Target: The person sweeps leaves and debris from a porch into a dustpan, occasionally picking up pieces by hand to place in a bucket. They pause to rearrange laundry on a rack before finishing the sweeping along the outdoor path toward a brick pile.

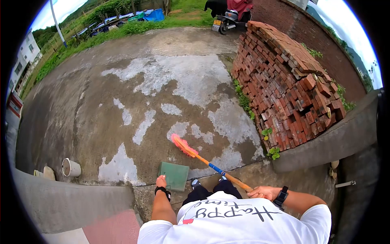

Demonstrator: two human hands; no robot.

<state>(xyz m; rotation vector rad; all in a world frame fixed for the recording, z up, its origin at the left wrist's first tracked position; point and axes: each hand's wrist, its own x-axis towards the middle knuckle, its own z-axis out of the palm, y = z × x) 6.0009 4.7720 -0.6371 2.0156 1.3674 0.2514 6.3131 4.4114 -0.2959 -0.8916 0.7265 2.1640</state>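
Note:
My right hand [264, 192] is closed round the end of a long wooden-coloured handle. It belongs to a mop [219, 168] with a blue band on its shaft and a fluffy pink-orange head [183, 145], which reaches out over the concrete ahead of me. On the other side, my left hand [161, 181] is closed at the left edge of a flat, square green container [175, 175]. What kind of container it is, I cannot make out. Dark bands circle both wrists. My shoes [196, 183] show just beside the green container.
A brick stack [288, 89] rises to the right behind a low concrete wall [333, 142]. A white bucket [71, 167] stands at left, near another grey wall [81, 201]. Pale patches mark the concrete ground [105, 101]. A scooter [231, 18] is parked at the back.

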